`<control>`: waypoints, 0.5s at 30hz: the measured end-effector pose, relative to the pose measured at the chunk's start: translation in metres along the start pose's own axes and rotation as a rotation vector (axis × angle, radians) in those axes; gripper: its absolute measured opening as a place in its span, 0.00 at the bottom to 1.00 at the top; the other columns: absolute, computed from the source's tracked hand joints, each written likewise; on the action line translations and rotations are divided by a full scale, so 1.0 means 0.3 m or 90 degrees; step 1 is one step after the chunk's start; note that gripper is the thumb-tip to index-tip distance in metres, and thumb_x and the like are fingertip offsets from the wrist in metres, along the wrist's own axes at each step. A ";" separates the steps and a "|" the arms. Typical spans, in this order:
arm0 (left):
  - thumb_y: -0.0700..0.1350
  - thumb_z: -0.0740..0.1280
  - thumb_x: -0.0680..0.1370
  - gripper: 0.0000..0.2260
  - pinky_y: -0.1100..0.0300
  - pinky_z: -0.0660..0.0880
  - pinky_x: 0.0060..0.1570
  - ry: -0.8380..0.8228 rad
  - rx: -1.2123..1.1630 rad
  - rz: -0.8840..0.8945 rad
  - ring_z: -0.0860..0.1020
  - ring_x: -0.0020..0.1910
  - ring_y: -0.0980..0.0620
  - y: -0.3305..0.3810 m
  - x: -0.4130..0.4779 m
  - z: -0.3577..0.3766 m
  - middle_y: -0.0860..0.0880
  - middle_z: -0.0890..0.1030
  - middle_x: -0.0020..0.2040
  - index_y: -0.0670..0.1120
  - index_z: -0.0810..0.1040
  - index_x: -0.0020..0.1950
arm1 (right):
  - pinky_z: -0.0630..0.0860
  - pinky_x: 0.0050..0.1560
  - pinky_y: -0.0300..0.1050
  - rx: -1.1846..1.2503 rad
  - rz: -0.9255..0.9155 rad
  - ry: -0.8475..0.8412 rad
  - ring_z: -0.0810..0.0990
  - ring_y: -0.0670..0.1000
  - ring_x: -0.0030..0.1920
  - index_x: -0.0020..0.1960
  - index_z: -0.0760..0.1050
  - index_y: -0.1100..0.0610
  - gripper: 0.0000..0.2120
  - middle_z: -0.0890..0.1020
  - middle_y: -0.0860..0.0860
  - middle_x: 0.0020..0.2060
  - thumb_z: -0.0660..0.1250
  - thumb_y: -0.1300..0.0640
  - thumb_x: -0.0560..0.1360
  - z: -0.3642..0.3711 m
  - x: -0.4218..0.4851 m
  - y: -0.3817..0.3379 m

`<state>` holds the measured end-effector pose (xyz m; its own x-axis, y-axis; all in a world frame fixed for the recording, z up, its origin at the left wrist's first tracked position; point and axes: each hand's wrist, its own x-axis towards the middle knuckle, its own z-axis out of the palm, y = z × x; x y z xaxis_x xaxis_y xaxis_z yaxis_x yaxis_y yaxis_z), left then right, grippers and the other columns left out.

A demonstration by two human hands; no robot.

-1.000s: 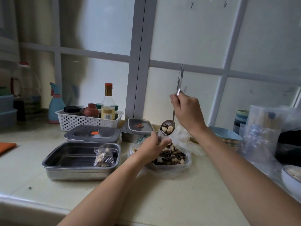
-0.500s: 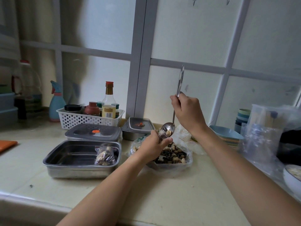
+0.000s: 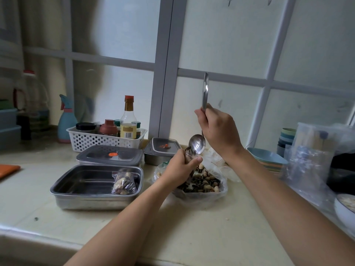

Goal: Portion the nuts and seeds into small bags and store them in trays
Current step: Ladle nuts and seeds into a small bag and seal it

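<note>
the right hand [image 3: 219, 131], right of the frame's centre, has its grip clenched around the handle of a metal spoon [image 3: 197, 144]. the spoon stands nearly upright, handle up, its shiny bowl tipped down. just below it the left hand [image 3: 180, 168] has its grip curled round the gathered mouth of a small clear bag [image 3: 189, 153], with the spoon's bowl at that opening and a few dark seeds showing there. how much is in the bag is hidden by the fingers. both hands hang over a large open plastic bag of mixed nuts and seeds [image 3: 203, 182] lying on the pale table [image 3: 192, 227]. to the left of that bag sits an open steel tray [image 3: 86, 194] with one filled small bag [image 3: 124, 182] in its right end. behind it are two lidded trays, a wide one [image 3: 110, 155] and a smaller one [image 3: 163, 148]. further back, left of centre, a white basket [image 3: 92, 140] holds bottles and jars.
</note>
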<state>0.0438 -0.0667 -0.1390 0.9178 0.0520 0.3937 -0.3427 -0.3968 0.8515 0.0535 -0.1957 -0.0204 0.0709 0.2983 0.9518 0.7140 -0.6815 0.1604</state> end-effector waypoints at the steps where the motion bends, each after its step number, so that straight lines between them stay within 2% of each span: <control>1: 0.57 0.69 0.80 0.18 0.63 0.68 0.35 0.003 0.009 0.003 0.71 0.32 0.61 -0.002 0.001 0.002 0.55 0.72 0.38 0.44 0.72 0.58 | 0.73 0.25 0.51 0.000 -0.005 0.002 0.73 0.57 0.27 0.46 0.76 0.63 0.16 0.76 0.53 0.30 0.60 0.53 0.85 -0.001 -0.002 0.001; 8: 0.56 0.69 0.80 0.18 0.60 0.70 0.39 0.042 0.039 0.013 0.74 0.39 0.57 0.013 0.002 -0.003 0.55 0.75 0.41 0.44 0.73 0.61 | 0.74 0.28 0.50 0.042 -0.043 -0.025 0.75 0.55 0.28 0.48 0.77 0.62 0.17 0.77 0.52 0.33 0.58 0.51 0.86 -0.007 -0.026 0.017; 12: 0.58 0.71 0.79 0.20 0.48 0.74 0.57 0.055 0.157 0.056 0.77 0.51 0.50 0.016 -0.003 -0.004 0.56 0.76 0.47 0.47 0.72 0.64 | 0.70 0.28 0.43 0.008 -0.011 0.014 0.73 0.54 0.28 0.47 0.77 0.63 0.16 0.77 0.52 0.32 0.60 0.52 0.85 -0.012 -0.035 0.026; 15: 0.59 0.71 0.78 0.21 0.45 0.74 0.61 0.053 0.203 0.065 0.76 0.50 0.52 0.015 -0.005 -0.007 0.60 0.74 0.45 0.48 0.73 0.65 | 0.69 0.28 0.44 -0.033 0.043 0.020 0.73 0.54 0.28 0.47 0.77 0.62 0.15 0.78 0.52 0.33 0.60 0.53 0.85 -0.012 -0.045 0.043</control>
<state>0.0404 -0.0665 -0.1351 0.8579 0.0659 0.5096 -0.3408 -0.6692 0.6603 0.0591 -0.2109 -0.0303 0.0952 0.2309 0.9683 0.6715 -0.7330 0.1087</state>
